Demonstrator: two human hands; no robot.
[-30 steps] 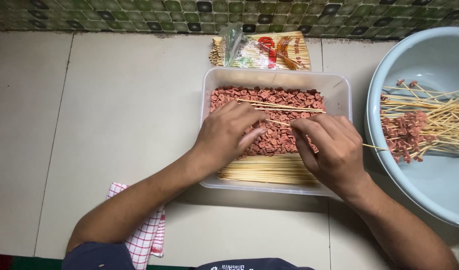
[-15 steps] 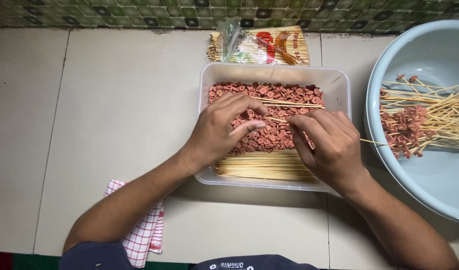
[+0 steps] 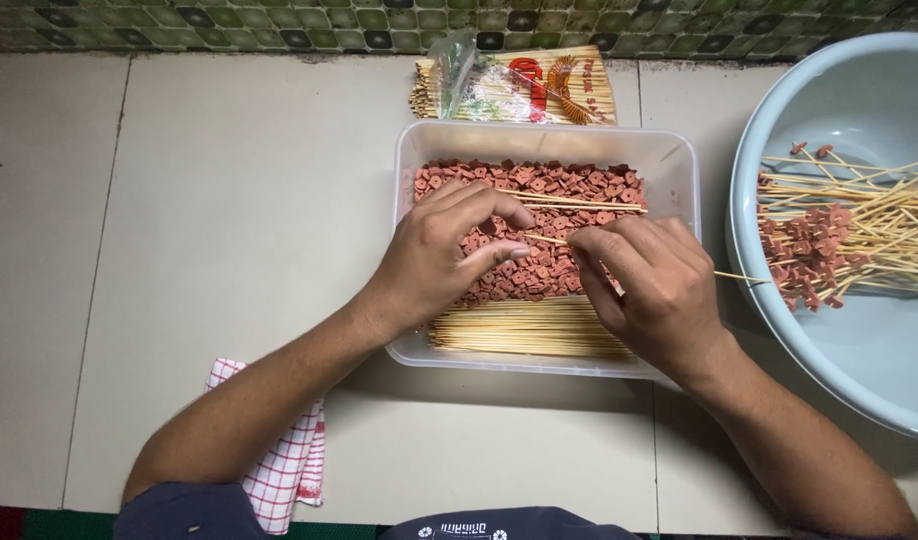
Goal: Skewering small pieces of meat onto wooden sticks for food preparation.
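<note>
- Left hand [image 3: 434, 262]: over the middle of the clear plastic container [image 3: 679, 160], fingers curled, with thumb and forefinger drawn toward each other above the sausage pieces [image 3: 564, 190]; whether a piece sits between the fingertips cannot be told.
- Right hand [image 3: 651, 290]: over the container's right half, fingers pressed together and pinching a thin bamboo skewer [image 3: 544, 238], whose tip points left toward the left hand and whose tail sticks out past the container's right wall.
- Sausage pieces: small reddish-brown slices filling the far part of the container; a few loose skewers lie across them.
- Bare skewers [image 3: 524, 330]: a bundle lying along the container's near wall.
- Pale blue basin [image 3: 859, 370]: at the right edge of the tiled floor, holding loaded skewers [image 3: 829, 240].
- Skewer packet [image 3: 519, 88]: just beyond the container's far wall.
- Red-checked cloth [image 3: 284, 480]: near edge, under the left forearm.
</note>
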